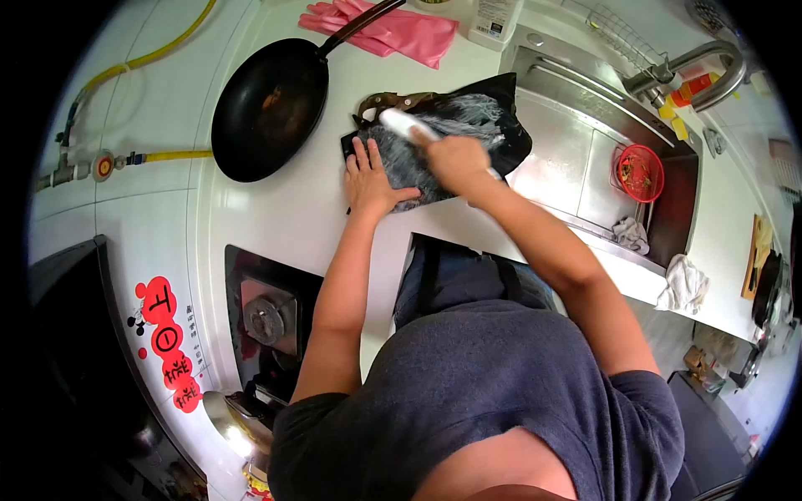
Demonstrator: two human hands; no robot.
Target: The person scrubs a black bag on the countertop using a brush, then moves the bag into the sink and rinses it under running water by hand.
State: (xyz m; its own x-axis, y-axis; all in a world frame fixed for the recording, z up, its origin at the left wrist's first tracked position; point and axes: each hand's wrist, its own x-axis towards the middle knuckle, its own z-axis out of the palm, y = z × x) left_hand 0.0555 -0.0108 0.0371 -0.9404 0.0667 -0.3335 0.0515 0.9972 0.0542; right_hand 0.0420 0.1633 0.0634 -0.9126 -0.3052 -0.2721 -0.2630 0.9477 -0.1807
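A black, flat, flexible piece point(472, 125) with whitish suds smeared across it lies on the counter left of the sink; I cannot tell what kind of article it is. Along its far edge is a brown part with light round spots point(405, 101). My left hand point(372, 185) rests on its near left side, fingers spread and pressing down. My right hand point(455, 164) is closed round a white tool point(408, 125), perhaps a brush, held over the sudsy surface. The tool's working side is hidden.
A black wok point(271, 108) stands on the left. Pink rubber gloves point(409, 35) and a white bottle point(496, 18) are behind. On the right, the steel sink point(555, 159) holds a red strainer point(640, 173) and a grey cloth point(631, 235) under a curved faucet point(710, 71). A gas hob point(271, 292) is nearer me.
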